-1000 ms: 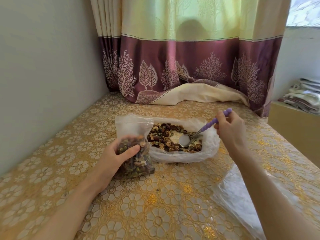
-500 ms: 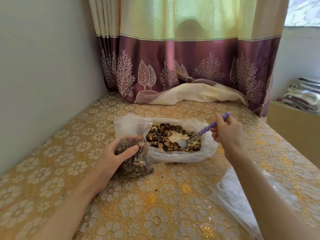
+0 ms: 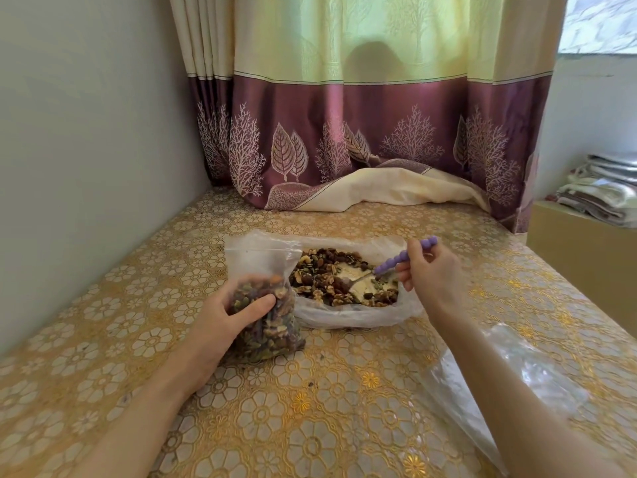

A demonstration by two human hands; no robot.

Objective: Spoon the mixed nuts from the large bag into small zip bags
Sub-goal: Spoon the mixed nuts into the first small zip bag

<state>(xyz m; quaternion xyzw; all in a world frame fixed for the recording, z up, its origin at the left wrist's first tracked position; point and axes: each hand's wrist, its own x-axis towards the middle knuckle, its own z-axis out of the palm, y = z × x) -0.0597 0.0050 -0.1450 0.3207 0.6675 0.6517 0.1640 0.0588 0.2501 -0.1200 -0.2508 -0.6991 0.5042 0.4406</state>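
A large clear bag (image 3: 358,317) lies open on the table, with mixed nuts (image 3: 324,270) spread inside and bare patches in the middle. My right hand (image 3: 432,274) grips the purple beaded handle of a metal spoon (image 3: 393,263), whose bowl lies low among the nuts. Just left of the large bag stands a small zip bag (image 3: 267,305), about half full of nuts, its mouth open upward. My left hand (image 3: 224,320) grips its lower part, thumb across the front.
The table has a gold floral cloth (image 3: 310,408). Empty clear bags (image 3: 482,384) lie at the right under my forearm. A wall runs along the left, a curtain (image 3: 379,132) hangs behind, and folded cloths (image 3: 599,188) sit on a shelf at far right.
My right hand has moved down and left with the spoon, lowering its handle and sliding the bowl flatter among the nuts. My left hand still holds the small bag in place.
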